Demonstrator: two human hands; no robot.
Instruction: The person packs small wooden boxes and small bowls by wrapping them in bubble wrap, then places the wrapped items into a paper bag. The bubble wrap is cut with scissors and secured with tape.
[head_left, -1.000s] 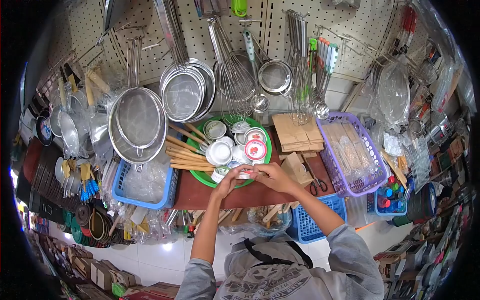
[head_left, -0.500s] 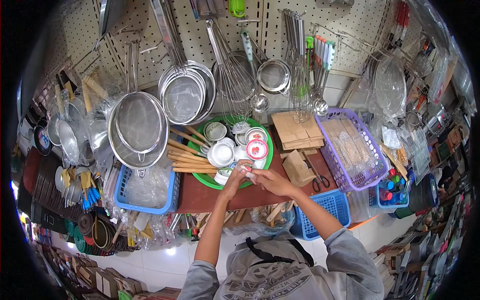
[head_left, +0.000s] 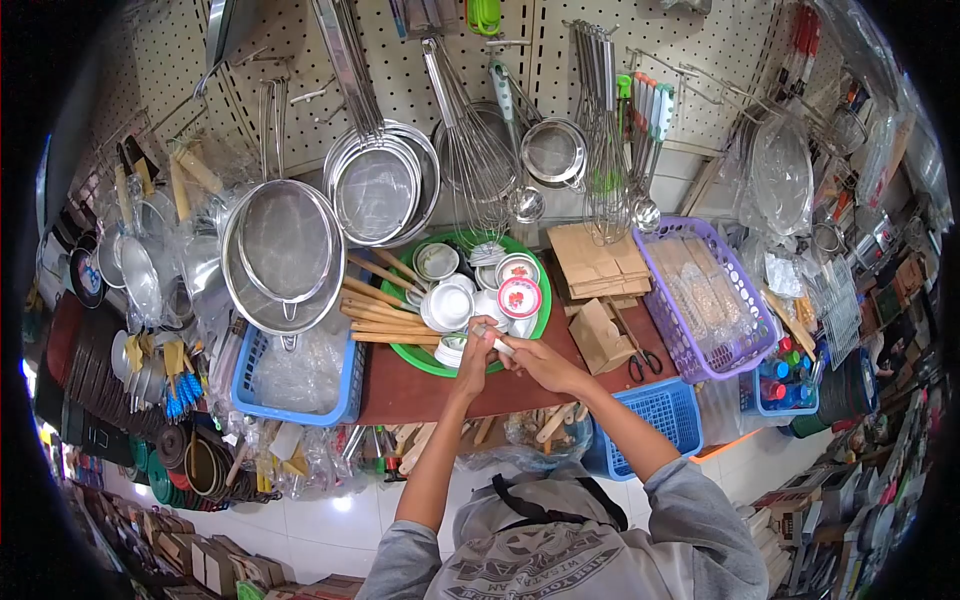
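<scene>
A reddish-brown tabletop (head_left: 415,397) runs beneath the fingers (head_left: 482,340); a round green tray (head_left: 404,358) lies under and just beyond them; right of them stands an opened brown paper bag (head_left: 600,338), with black-handled scissors (head_left: 645,366) beside it; beyond that bag, flat brown paper bags (head_left: 592,262) lie stacked; farther right of the fingers sits a purple plastic basket (head_left: 670,318).

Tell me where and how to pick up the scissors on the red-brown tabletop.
Take the scissors by the black handle loops, coming down from above on the person's side. The loops lie nearest the person and the blades point away, so that looks like the best grip. The right hand is the nearer one.
</scene>
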